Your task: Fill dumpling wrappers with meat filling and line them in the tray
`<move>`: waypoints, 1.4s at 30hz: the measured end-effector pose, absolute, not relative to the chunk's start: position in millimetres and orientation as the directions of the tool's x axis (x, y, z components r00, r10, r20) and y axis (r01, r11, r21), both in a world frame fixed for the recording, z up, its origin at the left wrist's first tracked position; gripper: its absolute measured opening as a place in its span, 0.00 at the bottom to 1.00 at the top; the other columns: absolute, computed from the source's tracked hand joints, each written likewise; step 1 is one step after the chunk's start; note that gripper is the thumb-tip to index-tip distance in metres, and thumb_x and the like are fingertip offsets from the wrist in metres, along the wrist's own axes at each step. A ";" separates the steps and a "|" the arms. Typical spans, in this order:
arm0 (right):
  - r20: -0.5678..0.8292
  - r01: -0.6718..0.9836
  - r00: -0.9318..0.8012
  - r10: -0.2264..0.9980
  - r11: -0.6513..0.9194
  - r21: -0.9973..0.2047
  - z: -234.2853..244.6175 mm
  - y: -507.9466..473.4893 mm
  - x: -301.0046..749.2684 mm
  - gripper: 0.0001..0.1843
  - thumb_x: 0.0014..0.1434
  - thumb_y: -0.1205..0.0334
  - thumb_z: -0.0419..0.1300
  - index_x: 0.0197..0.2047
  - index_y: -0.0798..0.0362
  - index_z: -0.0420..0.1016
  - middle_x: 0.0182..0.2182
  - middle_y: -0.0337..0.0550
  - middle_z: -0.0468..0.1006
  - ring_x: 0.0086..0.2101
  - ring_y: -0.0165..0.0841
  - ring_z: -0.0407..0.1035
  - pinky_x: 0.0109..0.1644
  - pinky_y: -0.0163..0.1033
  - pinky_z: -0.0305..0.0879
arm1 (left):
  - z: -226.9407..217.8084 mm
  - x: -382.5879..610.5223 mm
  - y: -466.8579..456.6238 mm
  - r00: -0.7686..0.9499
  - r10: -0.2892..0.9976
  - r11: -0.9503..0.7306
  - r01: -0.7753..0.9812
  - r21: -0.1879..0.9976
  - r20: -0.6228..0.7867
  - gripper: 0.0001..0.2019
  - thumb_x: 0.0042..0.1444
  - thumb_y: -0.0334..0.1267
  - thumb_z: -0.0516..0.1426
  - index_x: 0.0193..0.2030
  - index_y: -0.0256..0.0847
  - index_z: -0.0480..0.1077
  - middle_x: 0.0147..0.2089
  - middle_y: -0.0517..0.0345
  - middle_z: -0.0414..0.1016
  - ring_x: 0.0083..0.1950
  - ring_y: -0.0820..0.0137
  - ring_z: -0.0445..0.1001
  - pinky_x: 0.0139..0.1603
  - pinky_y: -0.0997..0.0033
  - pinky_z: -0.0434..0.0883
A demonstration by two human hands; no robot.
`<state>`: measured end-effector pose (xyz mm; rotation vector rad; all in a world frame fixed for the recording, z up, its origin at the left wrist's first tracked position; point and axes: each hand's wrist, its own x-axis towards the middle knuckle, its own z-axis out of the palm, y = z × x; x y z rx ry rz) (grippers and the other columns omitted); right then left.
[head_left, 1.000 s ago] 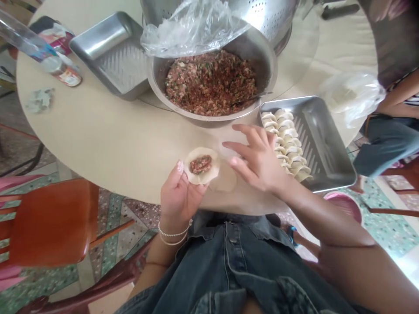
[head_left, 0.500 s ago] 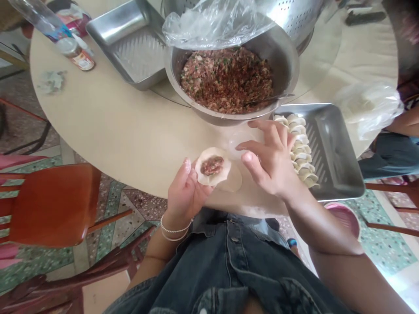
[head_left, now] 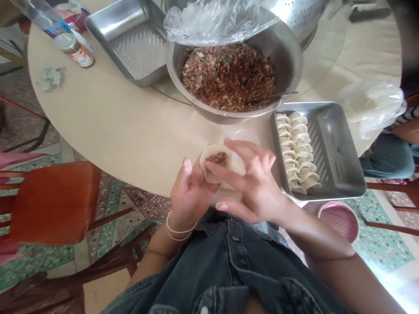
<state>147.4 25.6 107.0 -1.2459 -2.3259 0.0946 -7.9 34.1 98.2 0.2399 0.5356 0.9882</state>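
Note:
A round dumpling wrapper (head_left: 209, 174) with meat filling (head_left: 220, 158) at its middle lies across the fingers of my left hand (head_left: 193, 192), the thumb standing apart. Above it my right hand (head_left: 255, 183) has its fingers spread, one fingertip at the wrapper beside the filling; whether it touches cannot be made out. Part of the wrapper is hidden behind those fingers. Just beyond my right hand sits a small clear dish (head_left: 245, 136), partly covered. To the right, a metal tray (head_left: 340, 152) holds two rows of folded dumplings (head_left: 299, 148).
A large steel bowl (head_left: 291, 74) of minced filling, with a plastic bag (head_left: 216, 22) over its far rim, stands ahead. Another metal tray (head_left: 137, 48) and a jar (head_left: 74, 50) are at left. A plastic bag (head_left: 373, 104) lies at right, near a seated person (head_left: 389, 155).
My right hand has come left and down from beside the tray to over the wrapper. My left hand has shifted slightly right, still holding the filled wrapper.

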 end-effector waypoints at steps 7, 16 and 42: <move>0.476 0.732 -0.529 0.702 0.662 -0.162 85.8 18.6 146.6 0.28 0.64 0.39 0.47 0.57 0.45 0.73 0.60 0.43 0.66 0.57 0.40 0.57 0.57 0.47 0.51 | 98.0 -8.9 37.4 0.390 0.867 0.498 -0.699 0.514 -0.310 0.30 0.63 0.60 0.41 0.53 0.40 0.71 0.60 0.47 0.72 0.72 0.53 0.55 0.70 0.49 0.59; 0.551 0.727 -0.500 0.668 0.670 -0.153 77.0 14.6 165.5 0.22 0.63 0.42 0.51 0.53 0.41 0.76 0.56 0.41 0.68 0.54 0.39 0.59 0.56 0.46 0.54 | 101.1 -10.2 39.3 0.491 0.800 0.600 -0.636 0.486 -0.344 0.31 0.62 0.61 0.42 0.56 0.42 0.70 0.59 0.48 0.74 0.70 0.53 0.60 0.67 0.50 0.63; 0.748 0.709 -0.386 0.540 0.692 -0.135 62.1 11.5 188.5 0.16 0.52 0.62 0.69 0.45 0.40 0.78 0.44 0.38 0.73 0.45 0.34 0.62 0.46 0.42 0.56 | 96.3 -2.6 37.4 0.621 0.725 0.681 -0.587 0.437 -0.297 0.25 0.65 0.50 0.45 0.57 0.36 0.69 0.62 0.47 0.72 0.71 0.53 0.59 0.68 0.52 0.61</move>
